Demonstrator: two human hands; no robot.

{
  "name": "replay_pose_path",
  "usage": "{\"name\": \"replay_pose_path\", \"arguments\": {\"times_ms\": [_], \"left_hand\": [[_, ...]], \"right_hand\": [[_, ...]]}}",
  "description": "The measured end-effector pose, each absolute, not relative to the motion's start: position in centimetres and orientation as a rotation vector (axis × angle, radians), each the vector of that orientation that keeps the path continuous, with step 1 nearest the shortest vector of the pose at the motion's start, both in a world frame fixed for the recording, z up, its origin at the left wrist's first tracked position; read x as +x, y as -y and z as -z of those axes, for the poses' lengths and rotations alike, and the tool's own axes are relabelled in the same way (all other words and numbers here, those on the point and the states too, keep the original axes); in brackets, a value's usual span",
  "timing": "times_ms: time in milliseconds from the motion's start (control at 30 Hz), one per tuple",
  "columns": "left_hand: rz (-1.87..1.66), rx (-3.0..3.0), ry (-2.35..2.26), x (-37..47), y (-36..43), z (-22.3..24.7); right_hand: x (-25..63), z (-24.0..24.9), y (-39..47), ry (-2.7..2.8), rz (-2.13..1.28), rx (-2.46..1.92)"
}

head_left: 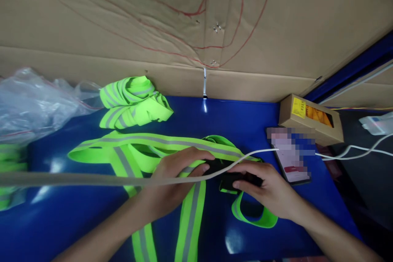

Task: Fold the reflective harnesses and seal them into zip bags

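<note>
Bright green reflective straps [162, 142] with a grey stripe lie spread over the blue table, some hanging toward me. My left hand [176, 180] is closed on a piece of the strap beside a black part [215, 167], which looks like a buckle, though its shape is partly hidden. My right hand [260, 180] pinches the black part's right side between thumb and fingers. Below it a loop of green strap [260, 223] curls on the table. A white cable [184, 180] crosses the view in front of my left hand.
Rolled green straps [135, 102] sit at the back, beside a clear plastic bag [39, 102]. To the right are a phone [293, 159] and a cardboard box [310, 118] with orange contents. A cardboard wall [260, 41] stands behind the blue table [233, 118].
</note>
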State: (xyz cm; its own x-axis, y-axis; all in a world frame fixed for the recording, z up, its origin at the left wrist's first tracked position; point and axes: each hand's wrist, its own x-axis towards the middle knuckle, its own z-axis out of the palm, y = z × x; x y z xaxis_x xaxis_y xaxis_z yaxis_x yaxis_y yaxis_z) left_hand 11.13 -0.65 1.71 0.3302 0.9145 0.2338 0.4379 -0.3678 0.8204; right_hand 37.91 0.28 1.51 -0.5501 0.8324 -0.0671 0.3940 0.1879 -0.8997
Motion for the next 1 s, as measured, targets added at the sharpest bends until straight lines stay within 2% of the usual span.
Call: {"name": "replay_pose_path", "arguments": {"times_ms": [500, 800, 1000], "left_hand": [[-0.670, 2.004, -0.973, 12.2, 1.0, -2.5], [-0.592, 1.860, -0.986, 13.1, 1.7, -1.8], [-0.549, 1.802, -1.121, 13.8, 1.9, -1.6]], "right_hand": [[36.6, -1.9, 0.6, 2.075, -1.562, -1.258], [36.3, -1.6, 0.5, 1.761, -1.875, -1.211], [35.8, -1.8, 0.3, 1.753, -1.787, -1.196]]}}
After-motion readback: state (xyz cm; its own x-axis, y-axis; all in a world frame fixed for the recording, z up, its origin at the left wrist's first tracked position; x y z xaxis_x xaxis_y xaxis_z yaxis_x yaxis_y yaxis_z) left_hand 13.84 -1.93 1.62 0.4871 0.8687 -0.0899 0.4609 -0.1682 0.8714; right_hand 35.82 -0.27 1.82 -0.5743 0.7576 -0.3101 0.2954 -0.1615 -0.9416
